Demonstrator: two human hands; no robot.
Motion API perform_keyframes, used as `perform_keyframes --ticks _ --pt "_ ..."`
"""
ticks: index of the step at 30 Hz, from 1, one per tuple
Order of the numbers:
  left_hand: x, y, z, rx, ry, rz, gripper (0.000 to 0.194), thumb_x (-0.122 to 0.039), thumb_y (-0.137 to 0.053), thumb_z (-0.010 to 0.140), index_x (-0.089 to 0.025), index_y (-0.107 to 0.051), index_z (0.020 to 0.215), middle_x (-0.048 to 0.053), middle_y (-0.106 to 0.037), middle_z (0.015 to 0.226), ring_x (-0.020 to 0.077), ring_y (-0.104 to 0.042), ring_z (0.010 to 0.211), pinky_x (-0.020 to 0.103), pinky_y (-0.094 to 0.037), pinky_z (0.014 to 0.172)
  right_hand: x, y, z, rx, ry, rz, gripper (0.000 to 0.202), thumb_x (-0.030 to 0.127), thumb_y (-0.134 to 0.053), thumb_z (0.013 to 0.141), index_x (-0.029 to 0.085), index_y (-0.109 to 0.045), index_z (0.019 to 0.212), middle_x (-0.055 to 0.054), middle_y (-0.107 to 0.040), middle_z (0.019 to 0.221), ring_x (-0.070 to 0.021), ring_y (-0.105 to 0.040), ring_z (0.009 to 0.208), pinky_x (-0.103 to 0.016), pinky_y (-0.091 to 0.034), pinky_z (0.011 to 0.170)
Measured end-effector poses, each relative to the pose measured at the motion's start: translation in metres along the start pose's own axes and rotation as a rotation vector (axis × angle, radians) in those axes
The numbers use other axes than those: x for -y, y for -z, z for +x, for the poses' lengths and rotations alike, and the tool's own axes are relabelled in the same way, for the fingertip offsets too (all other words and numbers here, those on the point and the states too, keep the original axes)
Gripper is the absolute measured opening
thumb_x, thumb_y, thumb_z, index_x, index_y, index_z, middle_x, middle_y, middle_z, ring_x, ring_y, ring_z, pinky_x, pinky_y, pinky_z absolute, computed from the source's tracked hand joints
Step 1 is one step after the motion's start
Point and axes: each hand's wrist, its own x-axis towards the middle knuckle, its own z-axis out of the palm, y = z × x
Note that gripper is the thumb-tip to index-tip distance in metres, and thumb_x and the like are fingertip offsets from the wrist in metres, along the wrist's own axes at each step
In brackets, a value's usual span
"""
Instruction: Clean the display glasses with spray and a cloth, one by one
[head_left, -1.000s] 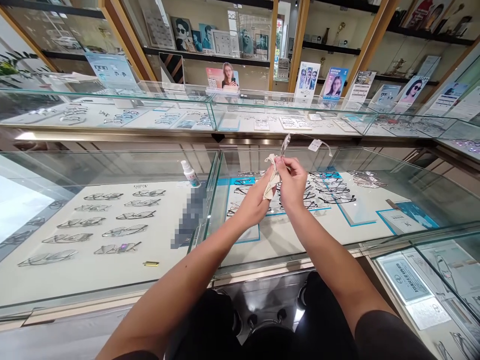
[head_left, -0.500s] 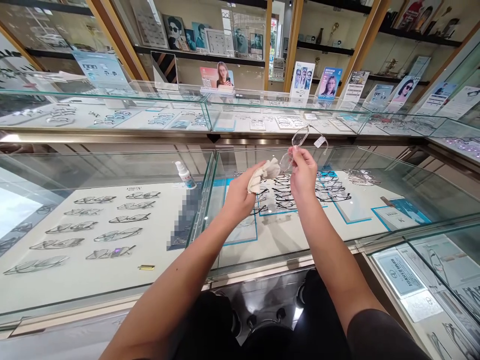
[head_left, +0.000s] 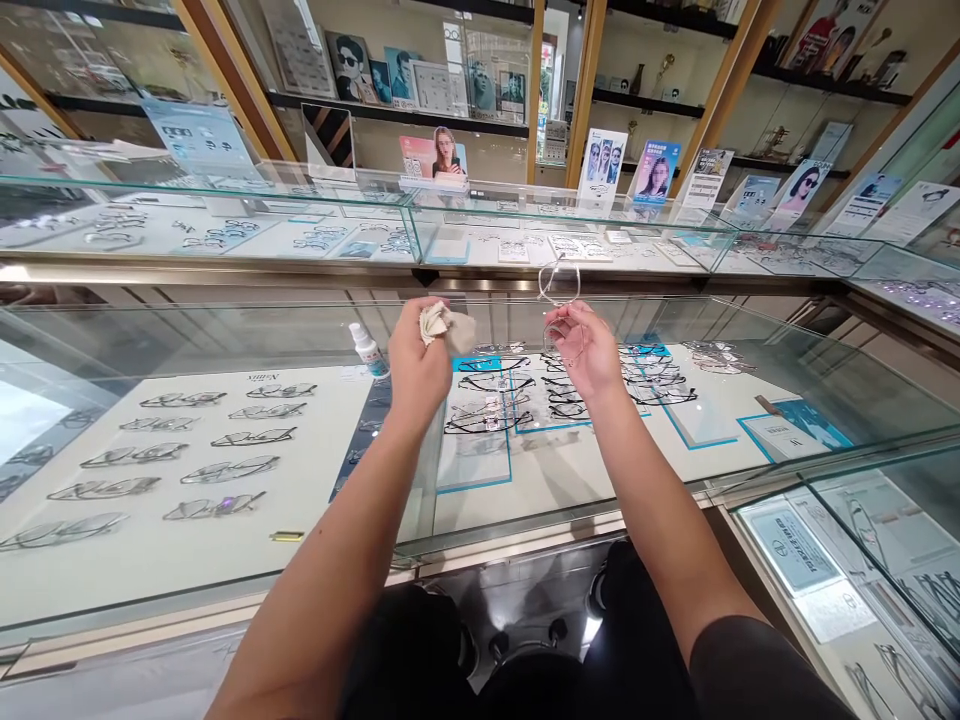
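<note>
My left hand (head_left: 420, 350) is closed round a crumpled cream cloth (head_left: 436, 323), a loose part of which hangs out to the right. Thin-rimmed glasses (head_left: 559, 284) are pinched in the fingers of my right hand (head_left: 589, 348), one lens rising above the fingertips and the other partly behind them. Both hands are raised over the glass counter, a gap between them, and cloth and glasses do not touch. A white spray bottle (head_left: 367, 350) stands on the counter to the left of my left hand.
Under the glass counter (head_left: 420, 552) lie rows of spectacle frames (head_left: 495, 405). A second glass showcase (head_left: 480, 212) with upright advertising cards (head_left: 602, 168) runs behind it. Another display case (head_left: 806, 600) stands at the lower right.
My left hand has moved left with the cloth, away from the glasses. My right hand has shifted slightly left and turned, and the glasses now point a different way.
</note>
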Motion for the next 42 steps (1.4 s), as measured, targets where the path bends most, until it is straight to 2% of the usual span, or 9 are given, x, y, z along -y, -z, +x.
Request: perform_keyframes --ticks 5,9,12,16,21,26,35,38,42 --pt "0.015 0.018 0.014 0.262 0.237 0.564 0.017 -0.029 -0.064 0.082 -0.024 -0.065 0.099 0.015 -0.074 0.093 0.0427 -0.071 0.1 0.053 -0.048 0.095 -0.002 -0.002 -0.001 0.011 0.035 -0.015 0.015 0.04 -0.075 0.079 0.027 -0.067 0.077 -0.001 -0.078 0.087 -0.0201 -0.072 0.094 -0.033 -0.054 0.083" --pt "0.03 0.019 0.014 0.362 0.388 0.729 0.021 -0.03 -0.071 0.076 -0.022 -0.063 0.095 0.021 -0.075 0.096 0.0516 -0.069 0.11 0.065 -0.046 0.1 -0.002 -0.003 -0.001 0.015 0.08 -0.092 0.015 0.04 -0.074 0.079 0.027 -0.069 0.076 0.0 -0.077 0.086 -0.0208 -0.073 0.095 -0.033 -0.053 0.084" --pt "0.028 0.018 0.01 0.234 0.252 0.695 0.031 -0.029 -0.07 0.078 -0.019 -0.067 0.107 0.024 -0.075 0.115 0.0527 -0.064 0.124 0.071 -0.042 0.107 -0.001 -0.005 -0.004 0.047 0.114 -0.161 0.012 0.037 -0.073 0.081 0.028 -0.071 0.074 0.0 -0.077 0.083 -0.0201 -0.073 0.091 -0.034 -0.052 0.085" --pt "0.008 0.011 0.002 0.01 -0.255 0.516 0.062 -0.038 -0.069 0.088 -0.019 -0.057 0.146 0.024 -0.049 0.165 0.0454 -0.044 0.153 0.065 -0.032 0.124 -0.001 -0.008 -0.008 0.136 0.156 -0.251 0.013 0.033 -0.072 0.083 0.027 -0.073 0.072 0.001 -0.075 0.078 -0.0199 -0.07 0.085 -0.036 -0.052 0.088" --pt "-0.003 -0.004 -0.008 0.04 -0.669 0.412 0.093 -0.064 -0.081 0.082 -0.025 -0.045 0.16 0.019 -0.054 0.164 0.0407 -0.047 0.155 0.057 -0.031 0.127 -0.006 -0.008 -0.01 0.265 0.159 -0.428 0.016 0.035 -0.072 0.085 0.025 -0.074 0.073 -0.001 -0.075 0.08 -0.0217 -0.068 0.087 -0.037 -0.051 0.087" --pt "0.007 -0.01 -0.011 0.021 -0.681 0.436 0.076 -0.062 -0.08 0.087 -0.025 -0.057 0.15 0.016 -0.071 0.144 0.0376 -0.063 0.139 0.051 -0.039 0.118 -0.009 -0.006 -0.01 0.299 0.174 -0.469 0.018 0.035 -0.072 0.087 0.025 -0.074 0.072 0.0 -0.075 0.078 -0.0217 -0.067 0.084 -0.037 -0.049 0.085" --pt "0.008 -0.011 -0.011 -0.023 -0.667 0.346 0.064 -0.059 -0.083 0.086 -0.026 -0.066 0.138 0.014 -0.077 0.132 0.0344 -0.072 0.124 0.048 -0.046 0.109 -0.006 -0.004 -0.01 0.339 0.205 -0.457 0.02 0.036 -0.069 0.092 0.023 -0.073 0.078 -0.001 -0.076 0.082 -0.0214 -0.07 0.086 -0.038 -0.054 0.088" --pt "0.006 -0.012 -0.012 -0.07 -0.589 0.299 0.064 -0.059 -0.082 0.087 -0.024 -0.065 0.137 0.015 -0.076 0.132 0.0334 -0.07 0.125 0.049 -0.049 0.109 -0.005 -0.003 -0.013 0.281 0.318 -0.551 0.023 0.045 -0.066 0.096 0.025 -0.073 0.103 -0.005 -0.079 0.103 -0.0249 -0.073 0.101 -0.044 -0.056 0.095" --pt "0.002 -0.013 -0.012 -0.188 -0.491 0.204 0.06 -0.057 -0.081 0.089 -0.022 -0.064 0.135 0.014 -0.074 0.128 0.0301 -0.07 0.121 0.047 -0.055 0.102 -0.009 -0.007 -0.021 0.061 0.606 -0.802 0.059 0.045 -0.076 0.088 0.029 -0.056 0.141 -0.01 -0.071 0.136 -0.0288 -0.065 0.121 -0.052 -0.052 0.107"
